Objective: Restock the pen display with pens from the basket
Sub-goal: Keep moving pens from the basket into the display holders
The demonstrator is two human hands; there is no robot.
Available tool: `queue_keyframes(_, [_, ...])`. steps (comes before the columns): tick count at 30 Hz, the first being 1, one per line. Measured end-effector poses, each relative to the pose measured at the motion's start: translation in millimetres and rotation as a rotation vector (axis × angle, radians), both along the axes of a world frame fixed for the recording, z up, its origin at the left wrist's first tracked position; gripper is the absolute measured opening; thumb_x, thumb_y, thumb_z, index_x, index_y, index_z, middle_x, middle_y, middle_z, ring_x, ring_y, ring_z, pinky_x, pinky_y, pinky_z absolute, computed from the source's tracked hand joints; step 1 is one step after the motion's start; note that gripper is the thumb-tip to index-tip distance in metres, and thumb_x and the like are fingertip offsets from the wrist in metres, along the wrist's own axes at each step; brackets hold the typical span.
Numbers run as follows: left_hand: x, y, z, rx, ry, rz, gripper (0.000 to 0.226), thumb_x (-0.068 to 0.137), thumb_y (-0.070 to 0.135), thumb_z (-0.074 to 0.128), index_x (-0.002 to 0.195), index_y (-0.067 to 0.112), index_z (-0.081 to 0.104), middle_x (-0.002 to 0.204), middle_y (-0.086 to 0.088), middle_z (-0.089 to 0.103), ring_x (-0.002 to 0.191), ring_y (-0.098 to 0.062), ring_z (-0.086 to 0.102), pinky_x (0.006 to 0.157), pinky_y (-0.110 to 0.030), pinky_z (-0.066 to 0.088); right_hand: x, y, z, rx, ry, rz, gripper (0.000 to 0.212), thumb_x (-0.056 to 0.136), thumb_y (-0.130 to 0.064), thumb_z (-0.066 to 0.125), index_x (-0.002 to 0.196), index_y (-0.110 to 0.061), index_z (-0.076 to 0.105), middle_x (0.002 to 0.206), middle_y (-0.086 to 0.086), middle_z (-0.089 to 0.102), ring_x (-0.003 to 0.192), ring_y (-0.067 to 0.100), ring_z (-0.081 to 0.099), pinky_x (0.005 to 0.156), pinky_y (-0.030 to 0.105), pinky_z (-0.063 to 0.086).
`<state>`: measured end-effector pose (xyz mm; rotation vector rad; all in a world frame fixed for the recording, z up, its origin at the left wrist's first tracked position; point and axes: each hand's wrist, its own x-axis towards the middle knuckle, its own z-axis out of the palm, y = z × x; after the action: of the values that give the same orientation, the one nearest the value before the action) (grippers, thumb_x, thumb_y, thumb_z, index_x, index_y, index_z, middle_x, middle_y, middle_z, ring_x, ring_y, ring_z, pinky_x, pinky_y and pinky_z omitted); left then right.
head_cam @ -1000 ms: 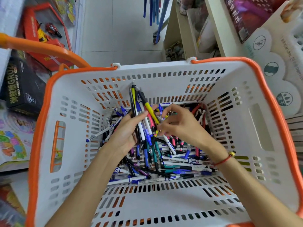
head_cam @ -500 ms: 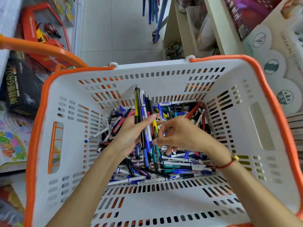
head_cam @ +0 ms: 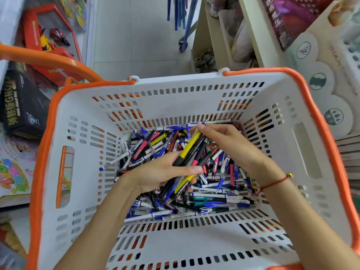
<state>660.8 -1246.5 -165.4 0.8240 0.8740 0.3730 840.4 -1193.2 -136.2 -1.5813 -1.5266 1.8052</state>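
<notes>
A white basket with an orange rim (head_cam: 194, 90) fills the view, and a heap of loose pens (head_cam: 220, 193) lies on its floor. My left hand (head_cam: 161, 172) grips a bundle of pens (head_cam: 191, 149) that slants up to the right, a yellow and black one on top. My right hand (head_cam: 226, 145) curls over the upper end of the same bundle, fingertips on the pens' tips. A white and cream pen display (head_cam: 331, 61) stands at the right, beyond the basket's rim.
Boxed toys (head_cam: 21, 106) lie on shelves to the left of the basket, under its orange handle (head_cam: 48, 61). A cream shelf unit (head_cam: 214, 41) stands ahead on the grey tiled floor, with blue poles (head_cam: 181, 12) beside it.
The bundle in my left hand has tilted from upright to slanting right. My right hand has moved up from the pile to the bundle's top end. The view has dipped slightly.
</notes>
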Motion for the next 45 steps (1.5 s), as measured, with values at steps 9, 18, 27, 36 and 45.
queue_keyframes(9, [-1.7, 1.1, -1.9, -0.051, 0.011, 0.004, 0.019, 0.094, 0.017, 0.055, 0.113, 0.013, 0.06, 0.093, 0.005, 0.075, 0.077, -0.006, 0.065, 0.063, -0.023, 0.055, -0.6, 0.3, -8.0, 0.275, -0.086, -0.132, 0.037, 0.101, -0.037, 0.043, 0.123, -0.017, 0.065, 0.116, -0.004, 0.059, 0.111, 0.003, 0.05, 0.098, 0.023, 0.039])
queue_keyframes(18, [-1.8, 4.7, -11.6, -0.125, 0.08, 0.375, 0.031, 0.089, 0.023, 0.06, 0.115, 0.007, 0.064, 0.101, -0.006, 0.074, 0.096, -0.016, 0.069, 0.098, -0.045, 0.05, 17.0, 13.8, 1.2, 0.005, 0.29, -0.542, 0.011, 0.098, -0.008, 0.051, 0.094, -0.004, 0.06, 0.071, 0.007, 0.064, 0.053, 0.01, 0.055, 0.053, 0.015, 0.047])
queue_keyframes(27, [3.2, 9.5, -16.6, -0.196, 0.021, 0.755, 0.015, 0.097, 0.014, 0.054, 0.105, 0.013, 0.067, 0.085, 0.0, 0.075, 0.078, -0.013, 0.071, 0.068, -0.03, 0.056, 3.1, -5.2, -0.8, -0.26, -0.029, 0.288, 0.014, 0.097, -0.015, 0.058, 0.095, -0.009, 0.046, 0.098, 0.006, 0.076, 0.087, 0.024, 0.073, 0.079, 0.032, 0.059])
queue_keyframes(36, [6.3, 5.4, -5.1, -0.135, 0.059, 0.615, 0.014, 0.089, 0.023, 0.065, 0.098, 0.023, 0.077, 0.104, -0.001, 0.075, 0.106, -0.013, 0.067, 0.105, -0.045, 0.044, 4.8, -7.0, 5.2, -0.204, -0.052, 0.466, 0.021, 0.095, -0.02, 0.06, 0.096, -0.009, 0.043, 0.086, 0.008, 0.075, 0.068, 0.024, 0.071, 0.063, 0.025, 0.055])
queue_keyframes(45, [5.4, 4.1, -4.0, -0.076, 0.139, 0.427, 0.023, 0.084, 0.025, 0.068, 0.107, 0.022, 0.071, 0.093, 0.017, 0.075, 0.096, 0.012, 0.063, 0.113, -0.035, 0.026, 12.0, -4.2, 2.9, 0.074, -0.115, 0.414, 0.037, 0.084, -0.05, 0.057, 0.069, -0.017, 0.065, 0.055, 0.002, 0.061, 0.039, 0.011, 0.042, 0.042, 0.017, 0.036])
